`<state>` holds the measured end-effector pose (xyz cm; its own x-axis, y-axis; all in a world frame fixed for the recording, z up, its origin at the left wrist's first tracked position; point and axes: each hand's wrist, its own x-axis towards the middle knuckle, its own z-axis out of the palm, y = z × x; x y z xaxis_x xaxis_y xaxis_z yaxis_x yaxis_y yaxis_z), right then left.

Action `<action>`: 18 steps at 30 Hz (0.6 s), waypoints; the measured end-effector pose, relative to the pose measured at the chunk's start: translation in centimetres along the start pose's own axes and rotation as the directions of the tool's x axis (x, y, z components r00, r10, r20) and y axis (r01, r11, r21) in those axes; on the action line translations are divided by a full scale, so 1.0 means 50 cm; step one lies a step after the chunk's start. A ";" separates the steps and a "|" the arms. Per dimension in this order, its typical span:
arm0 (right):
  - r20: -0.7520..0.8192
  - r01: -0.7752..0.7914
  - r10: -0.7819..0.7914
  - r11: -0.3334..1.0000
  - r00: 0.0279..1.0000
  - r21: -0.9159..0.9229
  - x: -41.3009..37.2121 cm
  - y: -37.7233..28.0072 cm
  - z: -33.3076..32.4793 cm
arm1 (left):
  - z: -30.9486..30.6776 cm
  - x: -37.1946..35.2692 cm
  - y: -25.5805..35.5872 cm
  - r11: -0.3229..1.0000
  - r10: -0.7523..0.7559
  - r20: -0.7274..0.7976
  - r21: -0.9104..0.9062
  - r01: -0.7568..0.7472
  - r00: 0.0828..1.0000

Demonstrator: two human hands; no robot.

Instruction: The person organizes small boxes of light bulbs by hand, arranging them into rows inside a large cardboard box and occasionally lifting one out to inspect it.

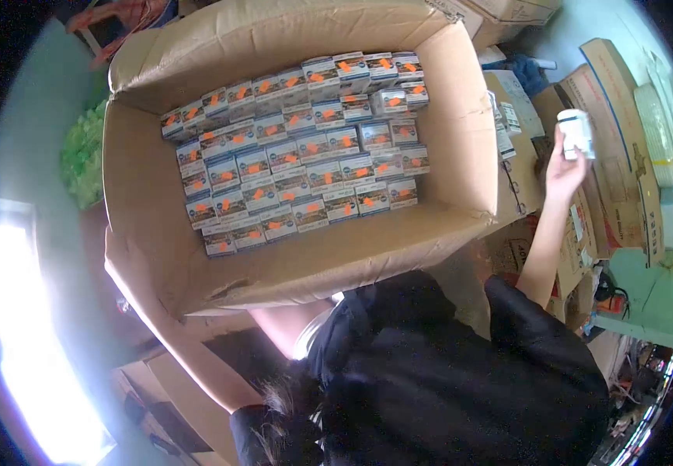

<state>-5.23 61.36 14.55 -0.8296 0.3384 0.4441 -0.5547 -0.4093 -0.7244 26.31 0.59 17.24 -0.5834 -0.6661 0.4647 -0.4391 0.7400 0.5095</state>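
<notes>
My right hand is raised at the right, its fingers closed around a small white container with a dark band near the top. My left forearm reaches up along the left side of a large open cardboard box; the hand itself cannot be made out. Inside the box stand rows of small white and blue cartons with orange stickers. The held container is outside the box, beyond its right wall.
Flattened cardboard leans against the green wall at the right. More small packages lie on a carton beside the box. A green bundle is at the left. A bright window is at lower left.
</notes>
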 end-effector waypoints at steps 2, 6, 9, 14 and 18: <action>0.030 -0.047 0.042 0.977 0.999 0.210 0.003 -0.038 0.104 | 0.000 -0.001 0.009 0.999 -0.049 -0.007 -0.007 0.049 0.999; 0.381 -0.049 0.282 0.855 0.880 -0.517 -0.040 -0.037 0.332 | -0.008 -0.005 0.006 0.997 -0.081 -0.006 0.010 0.081 0.997; 0.790 0.549 0.363 0.574 0.494 -0.607 -0.139 0.064 0.413 | -0.003 -0.002 0.010 0.994 -0.107 -0.009 0.022 0.107 0.994; 0.744 0.654 0.631 0.470 0.221 -0.593 -0.194 0.265 0.417 | -0.008 -0.005 0.024 0.991 -0.134 0.004 0.014 0.134 0.991; 0.824 0.858 0.505 0.274 0.257 -0.435 -0.193 0.343 0.406 | -0.010 -0.002 0.020 0.993 -0.089 -0.012 0.082 0.090 0.996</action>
<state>-8.04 33.87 8.56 -0.5454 -0.8181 0.1824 -0.8359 0.5469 -0.0465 26.29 1.36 18.06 -0.5339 -0.7307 0.4256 -0.5445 0.6821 0.4880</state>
